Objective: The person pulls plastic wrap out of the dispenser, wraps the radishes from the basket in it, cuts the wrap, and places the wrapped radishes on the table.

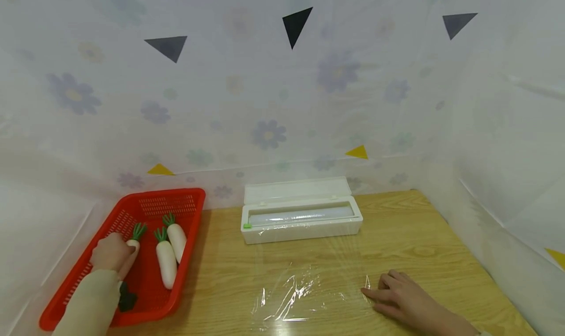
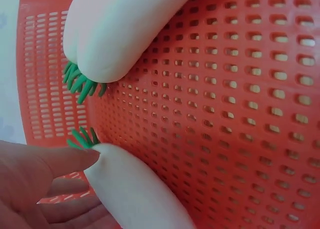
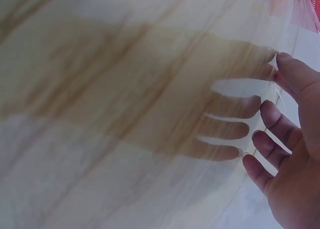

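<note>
In the red basket at the left, my left hand (image 1: 111, 253) holds a white radish (image 2: 132, 189) with green leaves. Its thumb lies on the radish near the leaf end, and the other fingers are partly hidden behind it. Two more white radishes (image 1: 166, 265) lie side by side along the basket's right wall. A sheet of clear plastic wrap (image 1: 304, 292) stretches over the table from a white dispenser box (image 1: 302, 232). At the sheet's right edge rests my right hand (image 1: 403, 297), fingertips touching the film and table; the right wrist view shows its fingers (image 3: 282, 124) spread and slightly bent.
The red basket (image 1: 192, 243) has perforated walls. The dispenser's lid (image 1: 297, 191) stands raised at the back, with a film roll (image 1: 304, 214) inside and a green piece (image 1: 247, 226) at its left. A dark object (image 1: 127, 297) sits by my left wrist. White flowered sheeting surrounds the wooden table (image 1: 397, 228).
</note>
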### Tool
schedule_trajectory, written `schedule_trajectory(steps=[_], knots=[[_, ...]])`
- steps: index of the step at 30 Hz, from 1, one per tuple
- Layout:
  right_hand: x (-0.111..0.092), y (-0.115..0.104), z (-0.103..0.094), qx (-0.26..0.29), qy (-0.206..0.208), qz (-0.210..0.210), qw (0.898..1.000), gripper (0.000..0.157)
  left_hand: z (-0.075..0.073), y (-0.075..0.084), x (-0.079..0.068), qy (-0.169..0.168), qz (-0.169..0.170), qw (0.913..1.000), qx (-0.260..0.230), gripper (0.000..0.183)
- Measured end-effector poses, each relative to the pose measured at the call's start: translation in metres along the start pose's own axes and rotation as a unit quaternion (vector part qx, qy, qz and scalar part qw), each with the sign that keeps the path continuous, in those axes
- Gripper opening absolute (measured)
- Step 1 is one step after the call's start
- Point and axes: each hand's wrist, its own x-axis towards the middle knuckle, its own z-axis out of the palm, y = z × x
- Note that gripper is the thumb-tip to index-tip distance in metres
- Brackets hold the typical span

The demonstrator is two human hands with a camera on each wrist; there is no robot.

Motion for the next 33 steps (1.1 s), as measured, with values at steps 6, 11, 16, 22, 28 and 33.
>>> schedule_trajectory(steps=[6,11,16,22,28,33], knots=[[0.000,0.001,0.001,0.007,-0.001,-0.001,1.000,0.037,-0.001,-0.005,0.006,-0.032,0.025,0.9991,-0.016,0.030],[-0.002,0.002,0.002,0.004,0.008,-0.003,1.000,0.037,-0.001,-0.002,0.007,-0.079,0.022,0.9962,-0.029,0.031],[-0.003,0.004,0.004,0.004,0.011,-0.005,1.000,0.036,0.000,0.000,0.007,-0.117,0.007,0.9923,-0.039,0.046],[-0.003,0.005,0.005,0.000,0.019,-0.012,1.000,0.037,0.003,0.001,0.007,-0.145,-0.010,0.9889,-0.027,0.069],[-0.003,0.005,0.005,0.002,0.024,-0.014,1.000,0.037,0.000,-0.002,0.009,-0.109,0.007,0.9940,-0.013,0.060],[-0.003,0.005,0.006,0.003,0.024,-0.012,1.000,0.039,-0.010,-0.001,0.009,-0.071,0.004,0.9973,-0.017,0.059]])
